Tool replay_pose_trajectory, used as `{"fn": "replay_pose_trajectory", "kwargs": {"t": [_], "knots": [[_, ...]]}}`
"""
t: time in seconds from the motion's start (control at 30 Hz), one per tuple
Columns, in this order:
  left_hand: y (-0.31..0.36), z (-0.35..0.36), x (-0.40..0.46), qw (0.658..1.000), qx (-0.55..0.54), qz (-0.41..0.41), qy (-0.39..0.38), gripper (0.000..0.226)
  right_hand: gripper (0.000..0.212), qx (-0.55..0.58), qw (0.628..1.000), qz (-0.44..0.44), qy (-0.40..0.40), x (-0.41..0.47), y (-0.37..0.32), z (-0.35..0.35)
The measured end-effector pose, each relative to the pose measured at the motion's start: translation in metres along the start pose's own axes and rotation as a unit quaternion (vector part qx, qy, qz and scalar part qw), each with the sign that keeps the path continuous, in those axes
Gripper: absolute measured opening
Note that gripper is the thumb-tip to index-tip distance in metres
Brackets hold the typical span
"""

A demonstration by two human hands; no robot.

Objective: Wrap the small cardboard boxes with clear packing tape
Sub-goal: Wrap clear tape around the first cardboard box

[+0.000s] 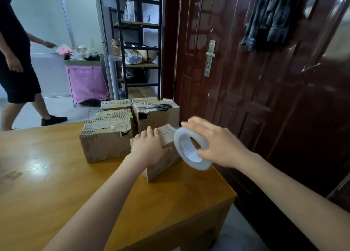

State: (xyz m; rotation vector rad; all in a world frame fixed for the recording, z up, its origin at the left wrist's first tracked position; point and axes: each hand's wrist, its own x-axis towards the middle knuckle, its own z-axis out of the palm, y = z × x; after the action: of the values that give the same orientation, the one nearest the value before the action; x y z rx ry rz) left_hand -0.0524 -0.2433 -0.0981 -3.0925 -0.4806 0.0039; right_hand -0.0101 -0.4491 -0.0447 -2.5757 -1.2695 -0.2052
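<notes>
A small cardboard box (162, 165) lies near the right edge of the wooden table (56, 175). My left hand (149, 146) lies over its top with the fingers flat and the thumb down its near side. My right hand (217, 142) holds a roll of clear packing tape (191, 148) upright against the box's right end, fingers over the rim and thumb at the lower edge. Several other cardboard boxes (106, 141) stand just behind and to the left, some with tape on them.
Black-handled scissors (161, 106) lie on top of the back box (157, 114). A dark red door (246, 80) stands close on the right. A person in black (17, 61) walks at the far left. A shelf rack (140, 42) and pink-covered stand (87, 80) are behind.
</notes>
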Motion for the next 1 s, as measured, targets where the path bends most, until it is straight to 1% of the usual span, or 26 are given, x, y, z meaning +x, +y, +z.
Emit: {"fn": "replay_pose_trajectory", "kwargs": {"t": [0.13,0.23,0.3,0.4,0.47,0.5,0.53,0.6,0.67,0.77,0.8,0.83,0.87,0.9,0.97,1.0], "knots": [[0.001,-0.002,0.002,1.000,-0.002,-0.002,-0.001,0.089,0.081,-0.048,0.987,0.001,-0.152,-0.019,0.011,-0.014],[0.001,0.000,0.002,1.000,-0.007,0.002,0.020,0.090,0.081,-0.097,0.952,0.011,-0.291,-0.022,0.015,-0.009],[0.001,0.000,0.003,0.999,-0.016,0.006,0.034,0.089,0.081,-0.116,0.936,0.010,-0.331,-0.021,0.012,-0.005],[-0.004,-0.006,0.007,0.998,-0.050,-0.004,0.037,0.080,0.080,-0.127,0.939,0.003,-0.319,-0.014,0.008,-0.012],[-0.010,-0.014,0.011,0.991,-0.134,-0.014,0.003,0.065,0.080,-0.124,0.944,0.004,-0.306,-0.011,0.006,-0.021],[-0.013,-0.018,0.013,0.979,-0.202,-0.018,-0.027,0.059,0.081,-0.122,0.946,0.005,-0.301,-0.010,0.007,-0.023],[-0.016,-0.022,0.014,0.959,-0.275,-0.024,-0.061,0.055,0.081,-0.120,0.948,0.004,-0.296,-0.009,0.007,-0.024],[-0.020,-0.026,0.014,0.910,-0.392,-0.031,-0.131,0.045,0.082,-0.121,0.949,0.002,-0.290,-0.006,0.006,-0.023],[-0.026,-0.025,0.013,0.875,-0.449,-0.037,-0.177,0.037,0.083,-0.117,0.949,-0.004,-0.292,-0.002,0.005,-0.015],[-0.036,-0.013,0.013,0.837,-0.497,-0.067,-0.221,0.043,0.082,-0.114,0.949,-0.019,-0.293,0.004,0.003,0.000],[-0.038,-0.009,0.014,0.833,-0.504,-0.072,-0.219,0.045,0.081,-0.117,0.950,-0.024,-0.289,0.006,0.002,0.004],[-0.038,-0.006,0.015,0.843,-0.494,-0.064,-0.201,0.042,0.080,-0.120,0.952,-0.024,-0.282,0.009,0.001,0.007],[-0.039,-0.003,0.016,0.865,-0.470,-0.042,-0.171,0.038,0.080,-0.124,0.953,-0.022,-0.276,0.012,0.000,0.009],[-0.038,-0.001,0.016,0.892,-0.433,-0.014,-0.130,0.042,0.080,-0.126,0.954,-0.021,-0.273,0.014,-0.001,0.011],[-0.035,-0.002,0.017,0.945,-0.320,0.058,-0.019,0.042,0.079,-0.129,0.953,-0.026,-0.271,0.018,-0.002,0.012],[-0.029,-0.005,0.014,0.961,-0.258,0.097,0.027,0.039,0.079,-0.133,0.953,-0.028,-0.269,0.019,-0.003,0.013]]}}
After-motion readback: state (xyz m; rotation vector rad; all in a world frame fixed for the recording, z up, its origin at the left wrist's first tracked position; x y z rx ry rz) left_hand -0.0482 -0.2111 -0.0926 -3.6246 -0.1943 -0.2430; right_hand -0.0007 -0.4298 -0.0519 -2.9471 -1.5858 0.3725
